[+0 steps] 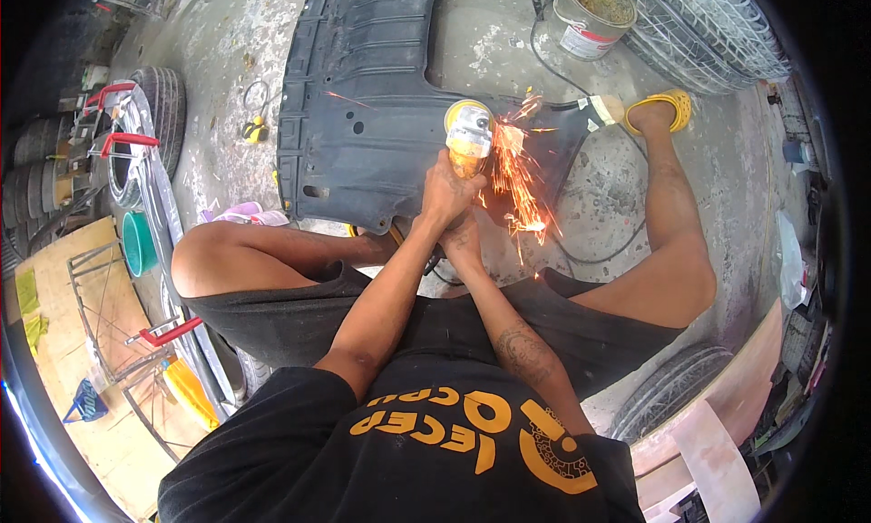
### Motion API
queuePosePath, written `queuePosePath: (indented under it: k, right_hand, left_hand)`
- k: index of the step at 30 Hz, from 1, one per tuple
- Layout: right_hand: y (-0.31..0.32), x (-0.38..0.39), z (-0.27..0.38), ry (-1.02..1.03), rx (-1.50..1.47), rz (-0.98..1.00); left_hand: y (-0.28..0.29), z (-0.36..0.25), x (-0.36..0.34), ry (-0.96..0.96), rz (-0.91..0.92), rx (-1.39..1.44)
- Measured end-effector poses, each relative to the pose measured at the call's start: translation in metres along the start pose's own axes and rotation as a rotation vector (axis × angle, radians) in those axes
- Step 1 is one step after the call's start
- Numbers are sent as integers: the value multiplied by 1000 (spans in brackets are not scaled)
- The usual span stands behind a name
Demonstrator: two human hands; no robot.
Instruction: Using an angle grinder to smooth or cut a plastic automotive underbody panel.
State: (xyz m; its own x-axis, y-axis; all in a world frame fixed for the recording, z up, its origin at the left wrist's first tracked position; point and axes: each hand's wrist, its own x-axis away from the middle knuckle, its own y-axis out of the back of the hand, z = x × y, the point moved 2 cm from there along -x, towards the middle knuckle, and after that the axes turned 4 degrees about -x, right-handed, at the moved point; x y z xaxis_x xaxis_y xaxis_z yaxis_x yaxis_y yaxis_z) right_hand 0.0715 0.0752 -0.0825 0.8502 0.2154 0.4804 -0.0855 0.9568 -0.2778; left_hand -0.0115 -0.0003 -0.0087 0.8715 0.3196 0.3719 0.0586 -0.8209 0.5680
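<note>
Both my hands are closed around a yellow angle grinder [468, 146] with a silver head. My left hand [445, 192] grips the body just behind the head. Lower down, my right hand [461, 237] holds the rear part, partly behind the left wrist. Bright orange sparks [517, 183] spray from the disc side toward the right and down toward me. Under the tool lies a large dark ribbed panel [363, 97] on the floor, like a car's underbody cover. The exact contact point of the disc is hidden by the grinder head and sparks.
My bent legs flank the panel; my right foot wears a yellow clog [676, 107]. A black cable [599, 260] curves across the concrete floor. A bucket [592, 19] and tyres [703, 24] stand far right. At left are red-handled clamps [127, 142] and a green tub [138, 244].
</note>
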Motion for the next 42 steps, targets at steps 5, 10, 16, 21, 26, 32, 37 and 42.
queuePosePath:
  k: [5, 10, 16, 21, 26, 32, 37, 42]
  right_hand:
    - [-6, 9, 16, 73, 159, -19]
    - [-3, 6, 9, 94, 5, 26]
    - [-3, -2, -8, 70, -113, 49]
    - [7, -12, -35, 70, -66, 43]
    - [2, -8, -36, 122, -53, 56]
    - [12, -11, -43, 86, 20, 53]
    - [10, -16, -58, 98, -57, 78]
    - [13, -17, -60, 67, -136, 62]
  left_hand:
    - [2, 7, -2, -6, -23, -20]
    - [-2, 4, -1, -32, -37, -50]
    - [-3, 10, -4, -58, -53, -39]
    - [-4, 5, -3, -58, -31, -42]
    - [-4, 9, -2, -56, -51, -45]
    - [-4, 1, 4, -72, -70, -29]
    - [-2, 5, 2, -62, -69, -39]
    - [-4, 3, 1, -57, -57, -45]
